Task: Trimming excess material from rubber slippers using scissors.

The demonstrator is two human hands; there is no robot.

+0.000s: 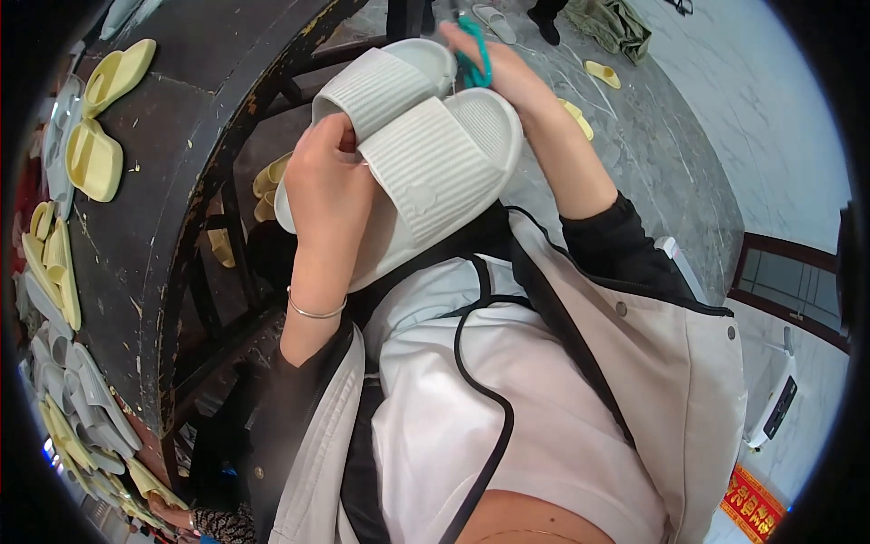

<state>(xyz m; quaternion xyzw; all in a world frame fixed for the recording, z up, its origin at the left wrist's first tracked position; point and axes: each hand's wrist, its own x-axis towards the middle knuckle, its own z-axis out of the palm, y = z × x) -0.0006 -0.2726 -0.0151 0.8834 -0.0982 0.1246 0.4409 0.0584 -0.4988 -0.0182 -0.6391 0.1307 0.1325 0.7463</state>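
A pair of pale grey slippers [426,163] with ribbed straps is held up in front of me, the two slippers side by side. My left hand [331,177] is closed on them, its fingers tucked in at the strap openings. A thin bracelet circles that wrist. Beyond the slippers' far right end is my right hand [503,72], bent and closed, with its fingertips mostly hidden. A teal cord [475,56] loops at this hand. Something small and dark shows near its fingers, too unclear to name.
At left stands a worn dark wooden table [136,263] with yellow slippers [95,159] on it. Many grey and yellow slippers [77,390] lie along its far left side. Another person's hand [170,512] reaches there. Loose slippers [602,74] and green cloth [612,27] lie on the grey floor.
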